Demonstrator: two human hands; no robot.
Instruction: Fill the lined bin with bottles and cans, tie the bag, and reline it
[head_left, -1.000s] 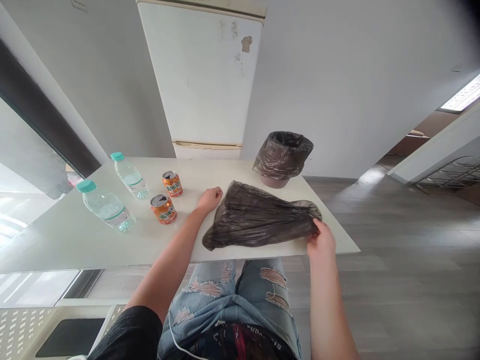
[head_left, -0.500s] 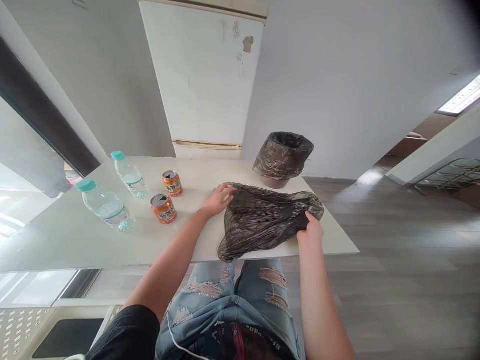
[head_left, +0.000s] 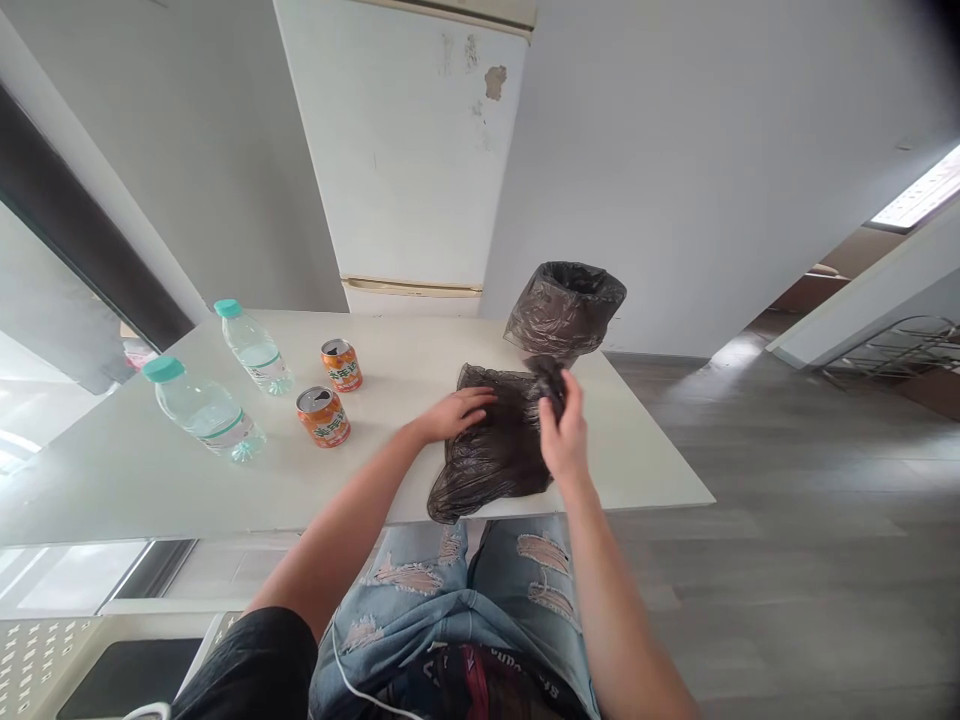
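A thin black plastic bag [head_left: 499, 450] lies crumpled on the white table [head_left: 390, 345], its lower left corner at the front edge. My right hand [head_left: 566, 435] is closed round the bag's bunched right end and lifts it a little. My left hand [head_left: 459, 412] rests on the bag's upper left part, fingers stretched out and slightly apart. Beyond the bag stands a small bin [head_left: 566, 310] lined with another dark bag folded over its rim.
Two orange drink cans, a nearer can [head_left: 324, 418] and a farther can [head_left: 342, 366], stand left of my left hand. Further left are two clear bottles with teal caps, a near bottle [head_left: 202, 412] and a far bottle [head_left: 253, 348]. A white fridge [head_left: 409, 150] stands behind the table.
My right hand has moved left and up, gathering the bag's right end toward the middle. My left hand has slid slightly right, further onto the bag.
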